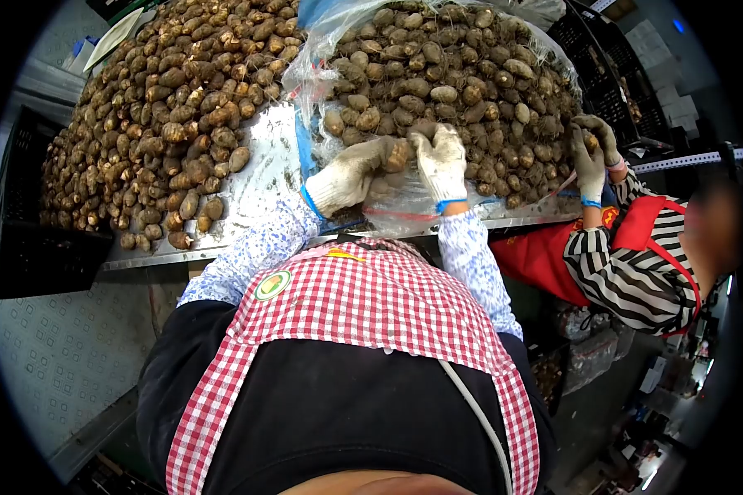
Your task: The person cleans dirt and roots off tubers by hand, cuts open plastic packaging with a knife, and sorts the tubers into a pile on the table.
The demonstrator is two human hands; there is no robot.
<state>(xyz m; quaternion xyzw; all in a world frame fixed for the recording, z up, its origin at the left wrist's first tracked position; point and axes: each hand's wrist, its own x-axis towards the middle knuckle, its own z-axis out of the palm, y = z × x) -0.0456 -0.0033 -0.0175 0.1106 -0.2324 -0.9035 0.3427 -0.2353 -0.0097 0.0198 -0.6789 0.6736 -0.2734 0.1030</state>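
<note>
My left hand [351, 172], in a dirty white knit glove, is closed around a small brown taro [398, 155] at the front edge of the plastic sheet. Just right of it is my right hand [441, 161], gloved the same way. Its fingers are curled in close to the taro; what they pinch, if anything, I cannot make out. Behind both hands lies a heap of hairy, soil-covered taros [462, 74] on clear plastic. To the left spreads a second heap of taros [182, 107], with fewer root hairs and some pale cut ends.
A co-worker's gloved hands [591, 157] hold a taro at the heap's right edge. Black crates stand at the left [41, 247] and the back right [607, 70]. Bare metal tabletop [260, 157] shows between the heaps.
</note>
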